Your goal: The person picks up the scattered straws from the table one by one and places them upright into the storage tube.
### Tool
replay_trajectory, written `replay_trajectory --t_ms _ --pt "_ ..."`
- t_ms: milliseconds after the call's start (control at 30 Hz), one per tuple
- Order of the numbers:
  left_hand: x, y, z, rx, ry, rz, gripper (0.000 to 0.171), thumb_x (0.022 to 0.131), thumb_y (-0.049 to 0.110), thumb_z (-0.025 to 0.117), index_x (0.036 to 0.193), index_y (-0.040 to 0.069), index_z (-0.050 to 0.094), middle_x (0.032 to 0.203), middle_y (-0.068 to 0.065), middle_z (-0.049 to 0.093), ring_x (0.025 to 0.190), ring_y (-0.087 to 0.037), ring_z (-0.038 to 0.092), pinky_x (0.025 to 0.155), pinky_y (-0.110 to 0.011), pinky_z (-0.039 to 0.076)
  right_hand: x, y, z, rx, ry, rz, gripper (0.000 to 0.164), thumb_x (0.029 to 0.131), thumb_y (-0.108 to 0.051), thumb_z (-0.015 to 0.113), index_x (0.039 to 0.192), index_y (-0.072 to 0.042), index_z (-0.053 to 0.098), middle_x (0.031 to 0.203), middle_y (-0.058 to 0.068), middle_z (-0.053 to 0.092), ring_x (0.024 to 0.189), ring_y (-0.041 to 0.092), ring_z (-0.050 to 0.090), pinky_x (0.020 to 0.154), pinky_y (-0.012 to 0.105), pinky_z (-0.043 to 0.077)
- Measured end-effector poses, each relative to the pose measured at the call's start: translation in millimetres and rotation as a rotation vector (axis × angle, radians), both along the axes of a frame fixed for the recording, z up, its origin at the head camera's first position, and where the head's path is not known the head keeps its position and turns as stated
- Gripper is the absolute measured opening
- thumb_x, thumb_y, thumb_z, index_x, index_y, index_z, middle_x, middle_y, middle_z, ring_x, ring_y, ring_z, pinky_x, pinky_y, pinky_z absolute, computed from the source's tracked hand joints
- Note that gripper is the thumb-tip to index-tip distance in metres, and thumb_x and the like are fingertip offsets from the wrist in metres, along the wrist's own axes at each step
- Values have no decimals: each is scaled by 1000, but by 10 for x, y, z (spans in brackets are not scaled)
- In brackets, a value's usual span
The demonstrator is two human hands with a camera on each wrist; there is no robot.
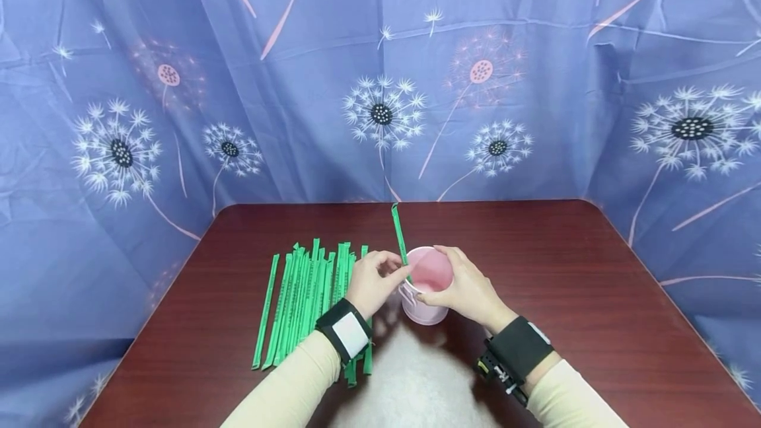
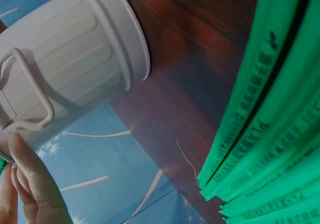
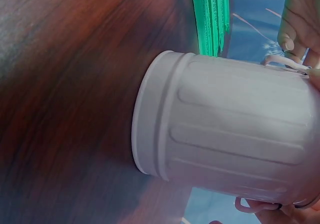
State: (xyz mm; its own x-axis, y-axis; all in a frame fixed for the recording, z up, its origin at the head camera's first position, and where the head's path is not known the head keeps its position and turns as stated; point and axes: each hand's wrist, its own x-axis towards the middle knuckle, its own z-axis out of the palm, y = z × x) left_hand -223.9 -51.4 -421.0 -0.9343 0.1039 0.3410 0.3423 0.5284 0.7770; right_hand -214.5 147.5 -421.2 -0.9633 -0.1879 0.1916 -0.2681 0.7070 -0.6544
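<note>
A small pink ribbed bucket (image 1: 425,312) with side handles stands upright on the table. My right hand (image 1: 466,286) grips it at the rim, thumb on the near side and fingers on the far right. With thumb and fingers, my left hand (image 1: 373,281) pinches a green wrapped straw (image 1: 399,233) at the bucket's left rim. The straw stands nearly upright, its lower end at the inner side of the rim. In the left wrist view, the bucket's handle (image 2: 42,91) is close to the left fingertips (image 2: 22,149). The right wrist view shows the bucket's side (image 3: 235,119).
A pile of green wrapped straws (image 1: 303,302) lies left of the bucket, partly under the left forearm. The dark red-brown table (image 1: 565,269) runs back to a blue curtain (image 1: 297,117) with dandelion prints. Each wrist wears a black band.
</note>
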Motion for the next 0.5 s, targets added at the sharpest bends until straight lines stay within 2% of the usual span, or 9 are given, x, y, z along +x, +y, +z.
replay_trajectory --t_ms 133,233,367,500 --pt "-9 -49 20 15 -14 4 20 84 27 78 92 9 74 77 -4 69 73 -15 63 62 -19 50 -10 -1 -14 13 8 -4 95 65 -46 88 142 -9 46 130 9 57 101 25 64 73 41 57" --pt "-36 -122 45 39 -41 36 25 84 33 78 94 10 76 78 -3 70 73 -16 65 64 -21 52 -17 0 -25 11 13 -3 95 66 -47 88 142 -9 46 131 9 57 103 26 64 75 43 58" --pt "-94 -278 73 20 -98 138 33 88 45 72 98 14 76 87 -1 73 77 -16 64 69 -26 53 -28 1 -34 -4 19 8 93 67 -47 88 141 -9 46 132 11 57 107 28 64 80 47 58" --pt "-168 -513 62 -84 -144 259 38 94 48 62 108 15 75 101 -2 75 87 -21 67 74 -36 56 -27 -2 -32 0 26 12 92 67 -47 88 140 -8 47 133 12 57 110 30 63 81 50 58"
